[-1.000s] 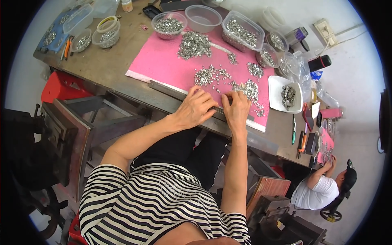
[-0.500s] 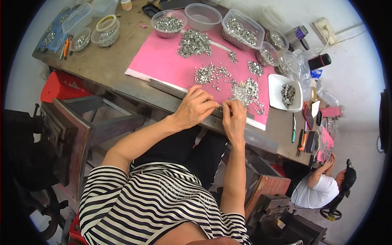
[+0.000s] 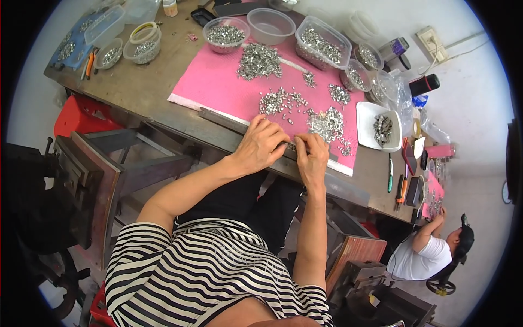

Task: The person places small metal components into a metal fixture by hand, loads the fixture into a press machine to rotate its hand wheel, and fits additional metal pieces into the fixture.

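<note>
My left hand is closed at the front edge of the pink mat, thumb and fingertips together. My right hand faces it, also closed in a pinch. In the narrow gap between them shows a small dark and silver metal piece, partly hidden by the fingers and too small to name. A dark metal strip lies along the table's front edge beside my left hand. Just beyond my hands are a pile of slim silver pins and a looser pile of small silver metal parts.
Farther back lies a larger pile of metal parts. Filled tubs and a clear container line the back. A white tray and orange-handled pliers are at right. A co-worker sits at far right.
My left fingertips have shifted slightly, and more of the small metal piece shows between my hands. The right hand has barely moved.
</note>
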Available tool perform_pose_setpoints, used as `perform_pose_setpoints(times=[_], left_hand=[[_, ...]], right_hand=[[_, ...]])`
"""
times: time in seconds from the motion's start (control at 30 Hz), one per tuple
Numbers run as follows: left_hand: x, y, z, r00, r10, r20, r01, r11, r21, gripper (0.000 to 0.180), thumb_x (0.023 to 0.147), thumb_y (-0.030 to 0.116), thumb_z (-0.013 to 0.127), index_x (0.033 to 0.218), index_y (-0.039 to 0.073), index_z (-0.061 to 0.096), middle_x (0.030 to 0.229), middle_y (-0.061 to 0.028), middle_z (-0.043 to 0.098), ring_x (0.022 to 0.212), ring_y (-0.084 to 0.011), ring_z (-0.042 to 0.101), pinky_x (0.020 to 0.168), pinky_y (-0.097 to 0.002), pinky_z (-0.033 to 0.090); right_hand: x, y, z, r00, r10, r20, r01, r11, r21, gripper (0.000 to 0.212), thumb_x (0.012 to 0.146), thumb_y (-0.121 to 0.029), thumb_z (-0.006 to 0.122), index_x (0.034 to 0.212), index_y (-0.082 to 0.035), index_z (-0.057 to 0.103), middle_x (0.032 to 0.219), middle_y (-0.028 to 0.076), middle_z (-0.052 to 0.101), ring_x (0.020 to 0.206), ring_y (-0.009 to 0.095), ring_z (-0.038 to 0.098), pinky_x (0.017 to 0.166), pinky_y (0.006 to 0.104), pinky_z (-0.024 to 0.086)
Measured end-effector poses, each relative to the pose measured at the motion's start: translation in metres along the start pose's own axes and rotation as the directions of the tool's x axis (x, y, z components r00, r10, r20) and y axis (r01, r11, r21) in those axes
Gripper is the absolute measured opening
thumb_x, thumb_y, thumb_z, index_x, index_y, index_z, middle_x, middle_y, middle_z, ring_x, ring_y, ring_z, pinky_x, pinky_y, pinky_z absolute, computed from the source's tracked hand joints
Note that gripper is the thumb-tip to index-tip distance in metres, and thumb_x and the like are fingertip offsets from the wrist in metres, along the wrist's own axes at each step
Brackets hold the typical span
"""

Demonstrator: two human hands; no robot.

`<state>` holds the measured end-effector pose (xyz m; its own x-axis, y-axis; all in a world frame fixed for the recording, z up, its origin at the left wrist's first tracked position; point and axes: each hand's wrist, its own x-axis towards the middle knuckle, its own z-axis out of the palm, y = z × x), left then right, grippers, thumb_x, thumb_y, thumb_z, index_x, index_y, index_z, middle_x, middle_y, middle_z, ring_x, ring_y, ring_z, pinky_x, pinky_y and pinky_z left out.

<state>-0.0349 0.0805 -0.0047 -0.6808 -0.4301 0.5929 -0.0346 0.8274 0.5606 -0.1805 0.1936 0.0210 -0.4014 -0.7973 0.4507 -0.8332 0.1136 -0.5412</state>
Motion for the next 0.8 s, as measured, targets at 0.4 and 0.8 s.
perform_pose_setpoints(times=[0.4, 0.8], left_hand=[[0.01, -0.009, -0.002, 1.0, 0.0, -0.029, -0.002, 0.998, -0.056, 0.013, 0.085, 0.014, 0.071, 0.097, 0.008, 0.07, 0.092, -0.0078, 0.063, 0.091, -0.0275, 0.058, 0.098, -0.0453, 0.039], [0.055, -0.047, 0.008, 0.989, 0.061, 0.138, -0.09, 0.973, 0.214, 0.009, 0.083, 0.019, 0.074, 0.089, 0.012, 0.075, 0.094, -0.0065, 0.064, 0.102, -0.0268, 0.057, 0.1, -0.0547, 0.032]], right_hand=[[0.04, 0.018, 0.026, 0.99, 0.083, 0.115, -0.078, 0.996, -0.048, 0.011, 0.086, -0.013, 0.075, 0.092, -0.005, 0.07, 0.089, 0.01, 0.064, 0.091, 0.03, 0.061, 0.082, 0.0426, 0.04], [0.007, 0.0, -0.003, 1.0, -0.007, 0.03, 0.008, 1.0, -0.025, 0.007, 0.094, -0.007, 0.066, 0.092, -0.001, 0.068, 0.09, 0.013, 0.065, 0.084, 0.032, 0.062, 0.08, 0.041, 0.043]])
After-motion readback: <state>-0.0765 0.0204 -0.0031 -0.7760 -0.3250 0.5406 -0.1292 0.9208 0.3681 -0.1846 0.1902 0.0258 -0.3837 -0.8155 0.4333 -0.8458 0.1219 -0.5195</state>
